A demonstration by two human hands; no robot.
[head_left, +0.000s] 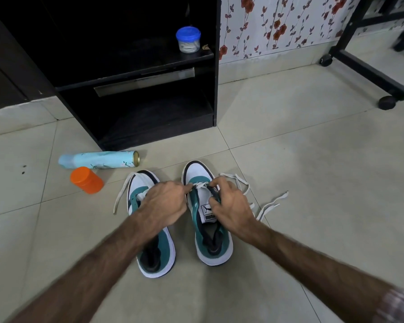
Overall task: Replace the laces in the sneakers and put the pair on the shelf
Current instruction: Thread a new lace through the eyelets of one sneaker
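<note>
Lacing step: left hand [165,203] and right hand [229,206] fingers are pinching the white lace [202,185] at the right sneaker [210,229]'s lowest eyelets, on the floor by the shelf [173,108]; left sneaker [154,248] is sitting alongside, barely laced; next probably calling for crossing ends upward.

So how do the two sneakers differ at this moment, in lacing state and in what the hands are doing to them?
The right sneaker is being worked on: the left hand and the right hand both pinch its white lace at the front eyelets, while the left sneaker is not gripped. The right sneaker's tongue label shows; the left sneaker's tongue is hidden by the left hand. Both are teal and white, toes toward the shelf, with loose laces trailing on the floor.
</note>
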